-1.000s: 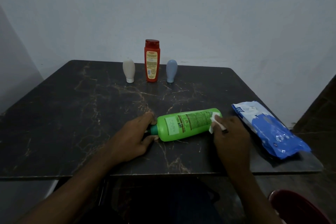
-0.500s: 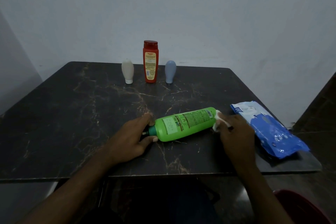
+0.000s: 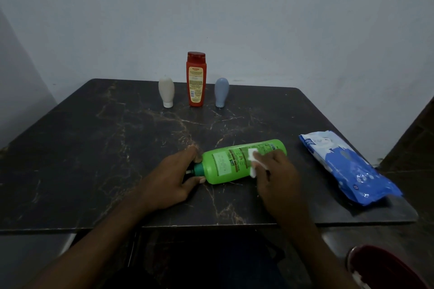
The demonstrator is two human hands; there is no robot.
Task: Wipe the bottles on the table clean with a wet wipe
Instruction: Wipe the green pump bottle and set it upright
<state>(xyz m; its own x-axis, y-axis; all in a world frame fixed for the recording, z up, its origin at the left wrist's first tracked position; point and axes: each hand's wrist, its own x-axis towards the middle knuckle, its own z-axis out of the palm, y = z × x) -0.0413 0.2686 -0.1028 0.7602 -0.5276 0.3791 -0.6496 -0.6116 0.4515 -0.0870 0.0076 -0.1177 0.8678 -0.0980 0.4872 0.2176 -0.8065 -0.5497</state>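
A green bottle (image 3: 225, 164) lies on its side on the dark marble table (image 3: 94, 148), its dark green neck pointing left. My left hand (image 3: 171, 180) grips the neck end between thumb and fingers. My right hand (image 3: 277, 171) holds a white wet wipe (image 3: 252, 159) and presses it on the bottle's label, near the middle of its body. At the back of the table stand a red bottle (image 3: 196, 80), a cream bottle (image 3: 166, 91) and a grey-blue bottle (image 3: 221, 91), the two small ones resting on their caps.
A blue and white pack of wet wipes (image 3: 347, 166) lies at the table's right edge. A dark red round object (image 3: 385, 267) shows at the bottom right, below the table. A pale wall stands behind the table.
My right hand has slid the wipe leftward, from the bottle's right end onto the middle of its body. The left hand keeps its hold on the neck.
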